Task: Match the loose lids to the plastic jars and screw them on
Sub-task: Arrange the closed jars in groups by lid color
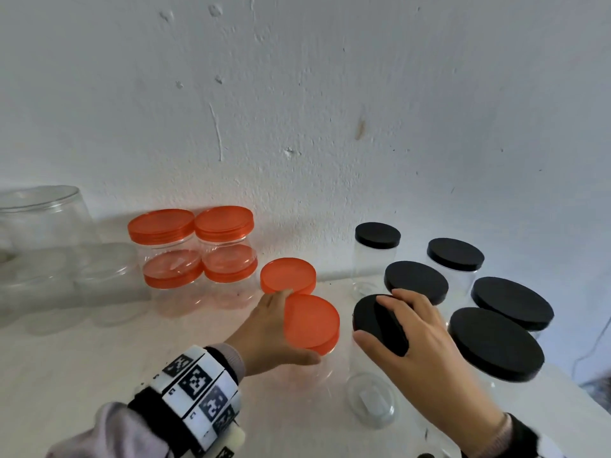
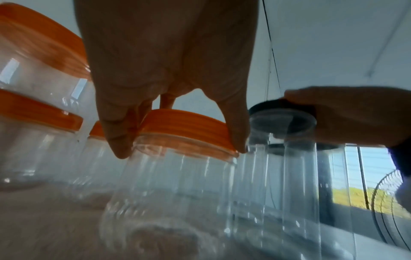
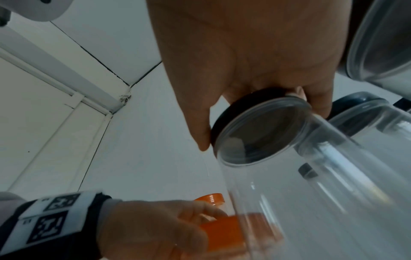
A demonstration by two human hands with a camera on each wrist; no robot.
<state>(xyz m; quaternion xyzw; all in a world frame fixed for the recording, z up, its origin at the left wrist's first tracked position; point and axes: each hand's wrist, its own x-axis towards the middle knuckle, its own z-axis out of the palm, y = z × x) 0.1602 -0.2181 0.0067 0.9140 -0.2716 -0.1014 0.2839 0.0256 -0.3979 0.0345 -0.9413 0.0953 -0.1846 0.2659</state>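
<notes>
the left hand (image 1: pixel 274 335) had its grip curled round the orange lid (image 1: pixel 312 323) at lower centre of the head view, atop a clear jar (image 2: pixel 173 184) on the counter (image 1: pixel 82 375). the right hand (image 1: pixel 420 338) gripped the black lid (image 1: pixel 373 320) just right of it. both jars looked light, thin-walled and slippery; the ribbed lid rims seemed the best hold.

Bare surface (image 1: pixel 82 365) lies open at the near left, while black-lidded jars (image 1: pixel 496 345) crowd the right, orange-lidded jars (image 1: pixel 191 256) and clear jars (image 1: pixel 43 226) line the wall (image 1: pixel 297 94) behind.
</notes>
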